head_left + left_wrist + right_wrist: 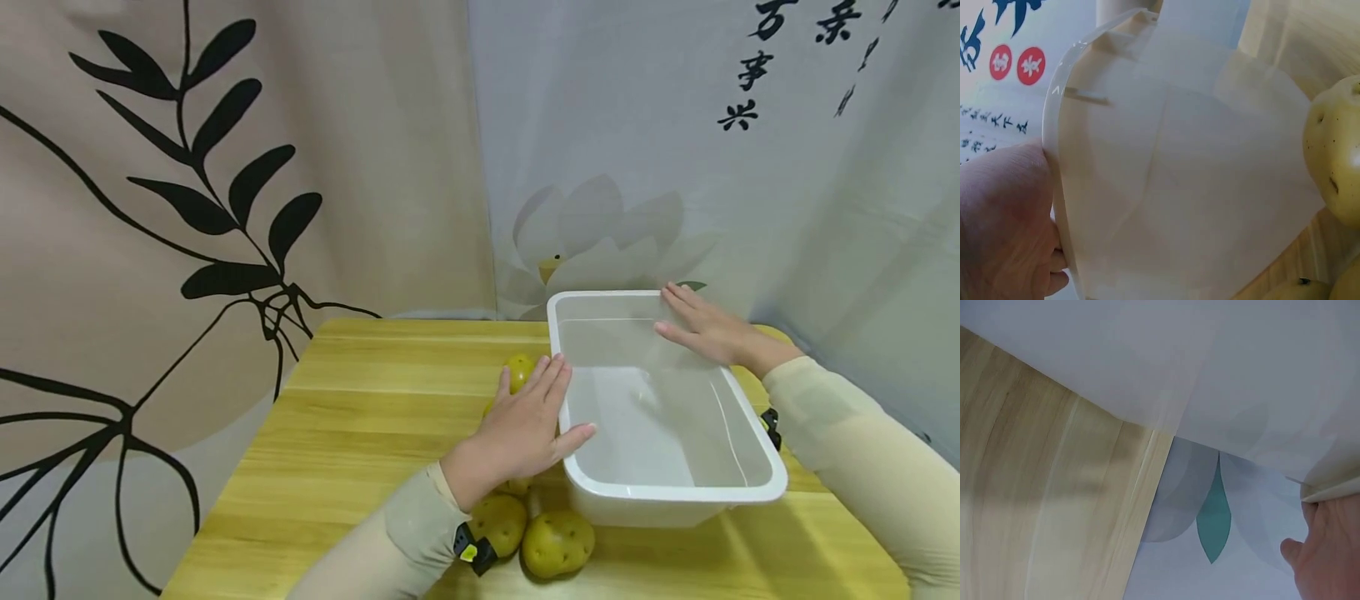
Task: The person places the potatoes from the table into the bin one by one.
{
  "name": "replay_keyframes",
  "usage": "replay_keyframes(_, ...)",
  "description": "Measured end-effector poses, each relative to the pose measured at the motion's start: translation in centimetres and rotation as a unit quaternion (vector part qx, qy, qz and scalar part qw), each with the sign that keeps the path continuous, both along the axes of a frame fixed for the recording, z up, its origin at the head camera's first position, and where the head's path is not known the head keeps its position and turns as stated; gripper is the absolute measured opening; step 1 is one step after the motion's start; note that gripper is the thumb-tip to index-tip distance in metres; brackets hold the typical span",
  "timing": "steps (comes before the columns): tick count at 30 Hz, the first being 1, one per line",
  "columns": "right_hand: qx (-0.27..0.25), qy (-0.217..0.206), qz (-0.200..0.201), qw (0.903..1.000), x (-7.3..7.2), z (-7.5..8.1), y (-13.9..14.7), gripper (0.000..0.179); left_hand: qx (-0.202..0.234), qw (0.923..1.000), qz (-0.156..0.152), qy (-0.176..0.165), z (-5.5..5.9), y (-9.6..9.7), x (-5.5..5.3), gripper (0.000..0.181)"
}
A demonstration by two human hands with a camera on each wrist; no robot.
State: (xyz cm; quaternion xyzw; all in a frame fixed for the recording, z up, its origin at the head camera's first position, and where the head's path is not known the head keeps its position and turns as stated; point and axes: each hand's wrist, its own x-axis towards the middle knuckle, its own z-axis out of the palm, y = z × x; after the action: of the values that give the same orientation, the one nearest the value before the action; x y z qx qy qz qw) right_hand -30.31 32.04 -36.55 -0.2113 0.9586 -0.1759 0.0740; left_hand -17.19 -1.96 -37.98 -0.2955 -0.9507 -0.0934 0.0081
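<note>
A deep white plastic basin (637, 417) is at the right of the wooden table. My left hand (517, 425) lies against its left rim with fingers extended and the thumb reaching over the inside. The left wrist view shows that hand (1007, 225) at the rim, beside the basin's outer wall (1179, 175). At the far right corner, my right hand (712, 329) rests on the rim with straight fingers. In the right wrist view, the right hand (1329, 550) touches the basin's edge, its fingertips hidden. No contents show inside the basin.
Several yellow-brown potatoes lie left of the basin, including a front potato (558, 544) and one beside it (498, 523); my left arm partly covers the group. A printed curtain (390, 167) hangs behind the wooden table (360, 433).
</note>
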Motion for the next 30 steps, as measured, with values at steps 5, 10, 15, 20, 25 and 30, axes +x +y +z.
replay_keyframes(5,0.012,0.006,0.0,0.9999,-0.1,0.2,-0.4,0.081,0.008,0.9999,-0.002,-0.013,0.0,-0.5,-0.2,0.088)
replay_keyframes(10,0.028,0.033,0.011,0.999,-0.3,0.1,-1.1,0.083,0.01,0.9999,-0.002,-0.011,-0.1,-1.1,-0.3,0.085)
replay_keyframes(15,0.02,0.02,0.016,0.9995,-0.7,0.1,-1.5,0.084,0.012,0.9995,-0.018,-0.021,0.3,-1.4,-0.5,0.084)
replay_keyframes(20,0.008,0.018,0.007,0.9998,-1.0,-0.2,-1.6,0.081,0.015,0.9987,-0.03,-0.038,0.4,-1.5,-0.9,0.084)
replay_keyframes(25,0.009,0.026,0.004,0.9996,-1.2,-0.5,-2.0,0.08,0.023,0.9984,-0.028,-0.043,0.3,-1.8,-1.3,0.083)
replay_keyframes(30,0.019,0.036,0.001,0.9992,-1.4,-0.6,-2.2,0.08,0.033,0.9983,-0.032,-0.035,0.1,-2.1,-1.8,0.083)
